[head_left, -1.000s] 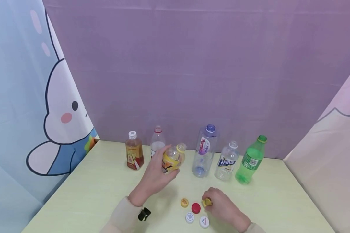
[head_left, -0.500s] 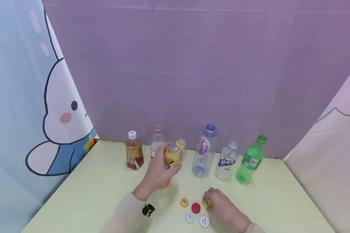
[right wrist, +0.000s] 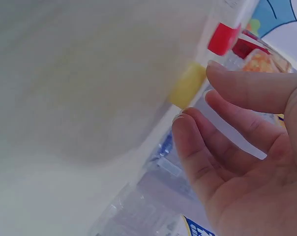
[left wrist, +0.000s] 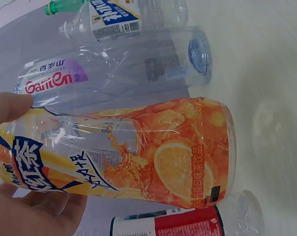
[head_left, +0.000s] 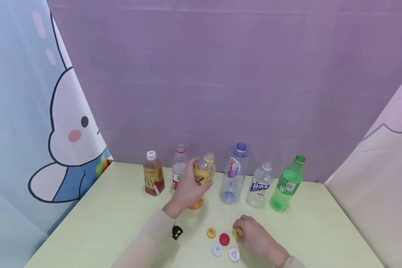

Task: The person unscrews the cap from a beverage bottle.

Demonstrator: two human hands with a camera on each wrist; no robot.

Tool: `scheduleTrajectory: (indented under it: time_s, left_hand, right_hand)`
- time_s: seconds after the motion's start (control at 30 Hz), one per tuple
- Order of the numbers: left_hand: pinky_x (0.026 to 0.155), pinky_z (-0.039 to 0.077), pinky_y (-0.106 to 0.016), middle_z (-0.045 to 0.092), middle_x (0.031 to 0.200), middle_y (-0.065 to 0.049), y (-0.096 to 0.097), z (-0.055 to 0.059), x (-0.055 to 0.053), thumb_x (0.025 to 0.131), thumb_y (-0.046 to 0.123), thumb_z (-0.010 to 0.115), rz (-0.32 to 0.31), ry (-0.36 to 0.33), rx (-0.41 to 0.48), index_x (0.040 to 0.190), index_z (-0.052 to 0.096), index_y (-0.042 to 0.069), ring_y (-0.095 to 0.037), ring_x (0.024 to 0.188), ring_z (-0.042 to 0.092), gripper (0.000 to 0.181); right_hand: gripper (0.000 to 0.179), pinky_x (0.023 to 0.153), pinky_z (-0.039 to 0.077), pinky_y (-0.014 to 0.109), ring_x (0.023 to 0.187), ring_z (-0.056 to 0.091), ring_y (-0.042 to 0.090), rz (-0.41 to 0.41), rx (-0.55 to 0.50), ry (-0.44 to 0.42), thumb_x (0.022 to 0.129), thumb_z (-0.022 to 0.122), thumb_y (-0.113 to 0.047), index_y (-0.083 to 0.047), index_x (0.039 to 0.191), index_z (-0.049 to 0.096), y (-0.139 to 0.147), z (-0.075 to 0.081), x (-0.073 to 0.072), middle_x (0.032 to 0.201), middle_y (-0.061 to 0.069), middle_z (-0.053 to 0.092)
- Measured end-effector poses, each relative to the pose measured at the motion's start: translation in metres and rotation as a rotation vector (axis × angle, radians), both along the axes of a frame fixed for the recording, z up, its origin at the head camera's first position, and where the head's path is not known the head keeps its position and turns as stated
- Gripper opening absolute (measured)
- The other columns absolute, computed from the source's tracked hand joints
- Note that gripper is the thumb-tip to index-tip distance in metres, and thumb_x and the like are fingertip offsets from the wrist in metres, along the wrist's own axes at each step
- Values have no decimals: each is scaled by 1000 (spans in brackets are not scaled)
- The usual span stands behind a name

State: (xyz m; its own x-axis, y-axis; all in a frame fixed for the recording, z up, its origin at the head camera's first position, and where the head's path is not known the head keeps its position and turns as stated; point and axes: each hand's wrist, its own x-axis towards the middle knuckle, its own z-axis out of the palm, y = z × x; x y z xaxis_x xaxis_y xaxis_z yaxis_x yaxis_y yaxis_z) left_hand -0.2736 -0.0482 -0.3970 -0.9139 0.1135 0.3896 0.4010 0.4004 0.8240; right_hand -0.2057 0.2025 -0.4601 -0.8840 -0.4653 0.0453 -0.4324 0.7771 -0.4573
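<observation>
My left hand [head_left: 190, 190] grips an uncapped plastic iced tea bottle [left wrist: 168, 152] with an orange-slice label and a yellow neck ring. In the head view the bottle stands nearly upright, its base close over the table. A clear bottle with a red neck ring [head_left: 179, 169] is just behind that hand. Lower right, my right hand [head_left: 256, 236] pinches a yellow bottle cap [right wrist: 188, 86] between thumb and fingertips, low over the table. Left of it lie an orange-yellow cap [head_left: 211, 233], a red cap [head_left: 224, 239] and two white caps [head_left: 217, 250].
Along the back of the table [head_left: 97, 223] stand a capped bottle of brown drink [head_left: 153, 175], a bluish clear bottle [head_left: 234, 175], a clear bottle with a blue-white label [head_left: 259, 186] and a green bottle [head_left: 287, 184]. A purple cloth [head_left: 221, 82] hangs behind them.
My left hand has moved the iced tea bottle slightly right and tipped it from leaning to nearly upright. The right hand has stayed at the yellow cap.
</observation>
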Motion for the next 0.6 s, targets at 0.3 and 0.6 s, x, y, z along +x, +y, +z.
scheduleTrajectory:
  time_s: [0.3,0.6]
  left_hand:
    - [101,50,-54,52,142,-13,12,-4,-9,90,29,80,34,-56,-26,153,27,19,-32,126,57,84]
    - [104,49,-53,51,142,-17,15,-17,-23,90,28,79,42,-56,-17,152,25,17,-32,127,56,84]
  right_hand:
    - [17,78,56,43,89,63,23,-25,-51,39,86,76,-3,-4,103,73,-4,16,4,96,2,66]
    - [15,77,56,39,87,64,22,-23,-85,92,87,76,-6,-5,102,73,-6,18,5,96,2,67]
